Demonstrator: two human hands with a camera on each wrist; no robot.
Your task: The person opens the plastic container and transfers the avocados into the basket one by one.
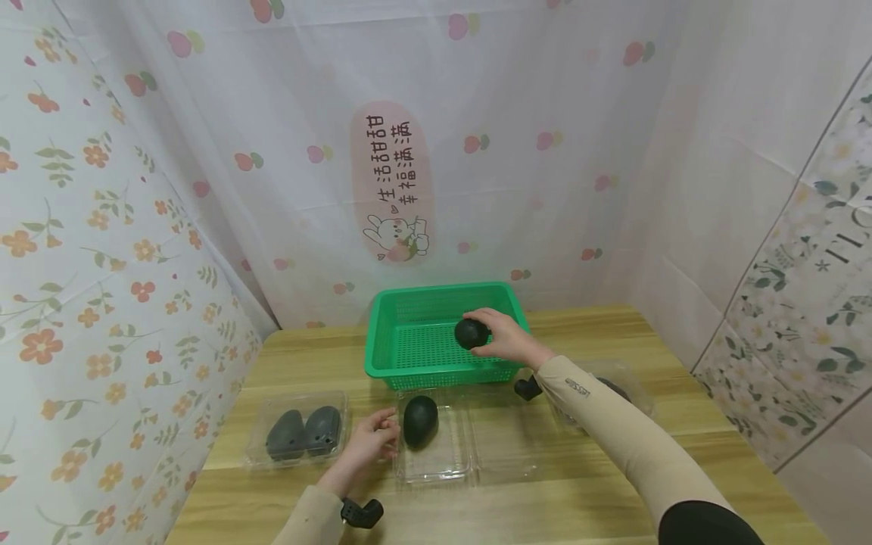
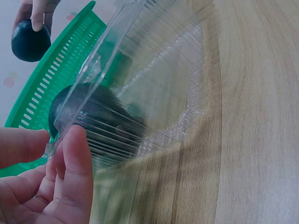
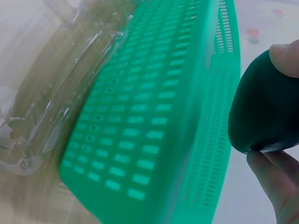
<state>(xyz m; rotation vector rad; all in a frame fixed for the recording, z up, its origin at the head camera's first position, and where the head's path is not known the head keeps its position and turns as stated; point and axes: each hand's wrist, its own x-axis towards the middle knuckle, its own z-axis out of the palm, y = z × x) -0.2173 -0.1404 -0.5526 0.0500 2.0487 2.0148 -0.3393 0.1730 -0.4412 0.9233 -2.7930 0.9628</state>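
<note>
My right hand holds a dark, smooth avocado above the green basket, thumb on one side and fingers on the other. In the right wrist view that avocado is beyond the basket's rim. My left hand pinches the left edge of an open clear plastic clamshell box between thumb and fingers, as the left wrist view shows. A second avocado lies in the left half of this box, close to the left hand.
A clear box with two dark avocados stands at the left. Another clear box, partly behind the right sleeve, holds something dark at the right. The wooden table meets patterned curtains at the back and sides.
</note>
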